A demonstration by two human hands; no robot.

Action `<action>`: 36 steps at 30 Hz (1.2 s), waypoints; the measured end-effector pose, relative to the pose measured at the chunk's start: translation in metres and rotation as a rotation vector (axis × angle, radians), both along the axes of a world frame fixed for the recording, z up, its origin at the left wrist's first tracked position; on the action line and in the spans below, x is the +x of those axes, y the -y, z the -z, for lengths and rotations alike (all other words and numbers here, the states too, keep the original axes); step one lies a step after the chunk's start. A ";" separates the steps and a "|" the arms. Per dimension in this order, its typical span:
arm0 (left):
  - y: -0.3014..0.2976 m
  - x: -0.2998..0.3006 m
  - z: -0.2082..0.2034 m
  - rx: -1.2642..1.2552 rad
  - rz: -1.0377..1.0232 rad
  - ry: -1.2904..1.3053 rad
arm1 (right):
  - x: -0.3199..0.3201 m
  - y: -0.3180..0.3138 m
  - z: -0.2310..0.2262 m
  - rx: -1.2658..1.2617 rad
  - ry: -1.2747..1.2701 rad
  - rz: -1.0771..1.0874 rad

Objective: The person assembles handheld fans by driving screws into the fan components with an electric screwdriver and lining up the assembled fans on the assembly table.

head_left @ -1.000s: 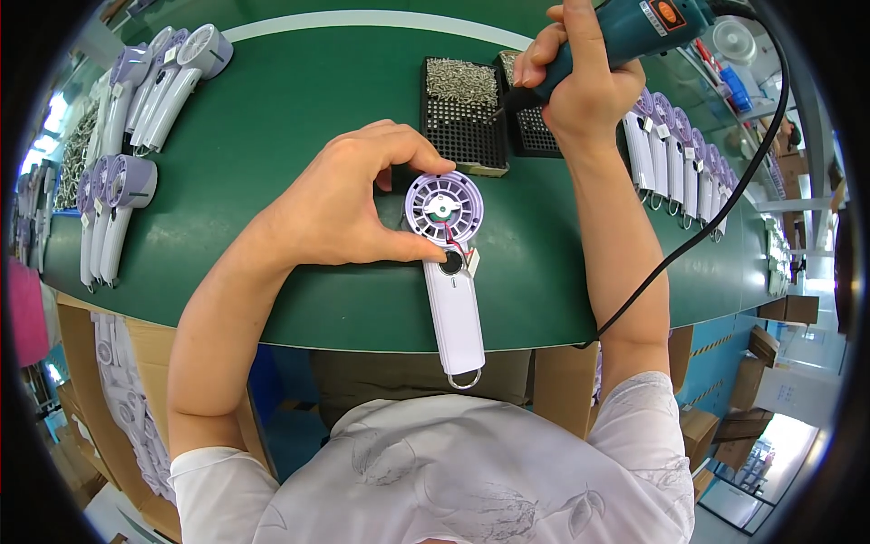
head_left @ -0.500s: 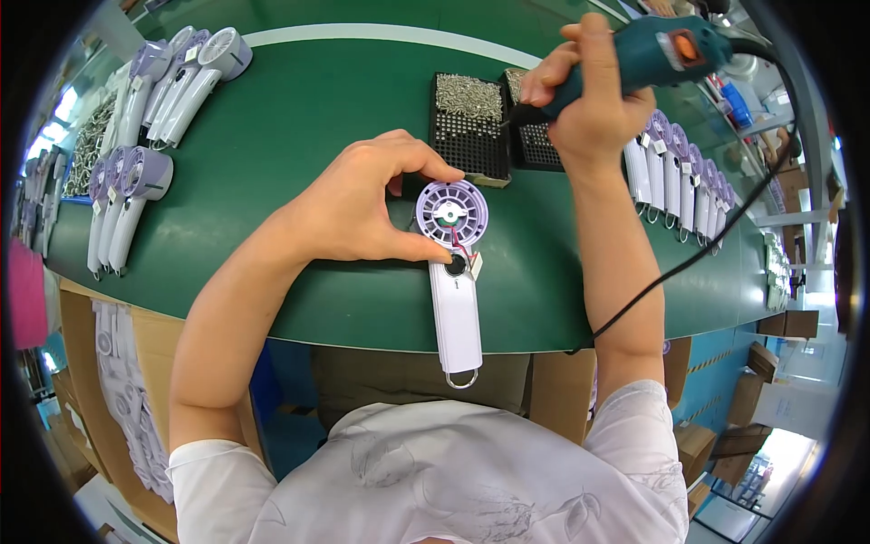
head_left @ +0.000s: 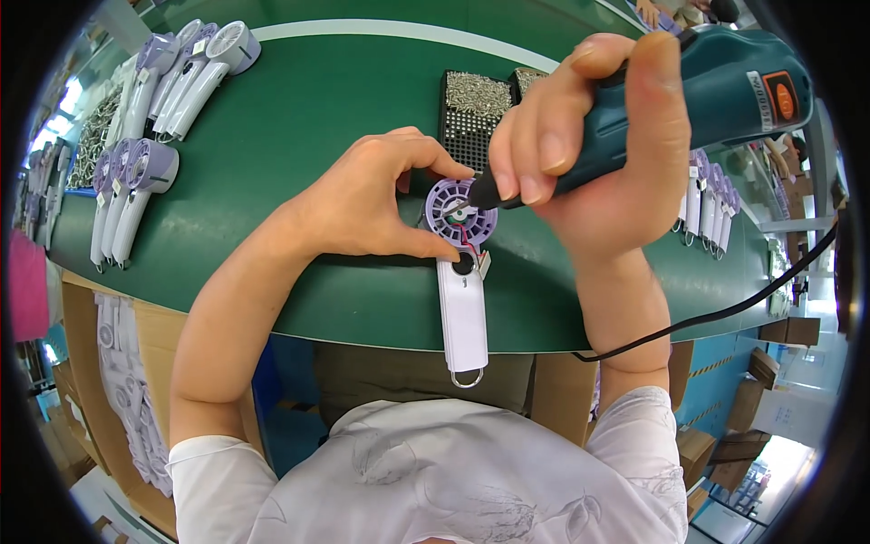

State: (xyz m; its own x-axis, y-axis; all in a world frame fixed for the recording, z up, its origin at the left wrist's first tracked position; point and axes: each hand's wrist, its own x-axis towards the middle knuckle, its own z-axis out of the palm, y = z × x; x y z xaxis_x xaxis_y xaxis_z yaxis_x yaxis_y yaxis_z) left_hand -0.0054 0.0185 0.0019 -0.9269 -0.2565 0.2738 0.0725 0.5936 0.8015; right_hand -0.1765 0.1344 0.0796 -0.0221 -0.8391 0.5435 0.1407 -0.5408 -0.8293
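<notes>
A: What does the left grip [head_left: 358,204] have?

B: The fan [head_left: 464,295]. It curves round the head from the left, forefinger at the top of the rim and thumb by the neck, spread about as wide as the head.

A: And the right grip [head_left: 598,216]?

B: Wrapped round the driver [head_left: 711,95], whose black nose [head_left: 486,190] slants down over the head. Whether the bit touches the hub, I can't tell.

A: How does the fan lie?

B: Flat on the tabletop [head_left: 299,118], head away from the body, handle toward it, the metal loop [head_left: 468,381] poking past the near edge.

A: How would it handle?

B: Light and stiff, I'd judge, with a smooth shell that could slip or swivel under the driver. The wires [head_left: 466,238] at the neck look like the fragile part. I'd take it by the rim or the white handle, clear of them.

A: Further out?

B: A black tray [head_left: 467,143] of screws [head_left: 478,93] sits just beyond the head, with a second one beside it, partly behind the right grip. More fans stand at both sides, and the driver's cord [head_left: 716,317] crosses the right forearm. Below the tabletop at left, a box [head_left: 161,354] holds white parts [head_left: 127,381].
</notes>
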 end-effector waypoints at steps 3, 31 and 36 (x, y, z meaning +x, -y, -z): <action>0.000 -0.001 -0.002 0.001 0.003 0.016 | -0.001 0.009 0.011 -0.016 0.062 -0.108; 0.001 0.001 0.000 0.025 -0.005 0.026 | 0.026 0.000 0.017 0.027 -0.050 0.178; -0.003 -0.002 0.012 0.144 -0.023 -0.149 | 0.049 -0.003 0.022 0.050 -0.154 0.230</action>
State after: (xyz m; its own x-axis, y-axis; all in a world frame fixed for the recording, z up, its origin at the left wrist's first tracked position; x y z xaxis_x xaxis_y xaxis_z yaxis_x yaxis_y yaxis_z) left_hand -0.0075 0.0211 -0.0101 -0.8723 -0.3234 0.3667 0.1848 0.4764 0.8596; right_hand -0.1278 0.1370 0.0572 -0.1354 -0.8474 0.5134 -0.1112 -0.5019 -0.8577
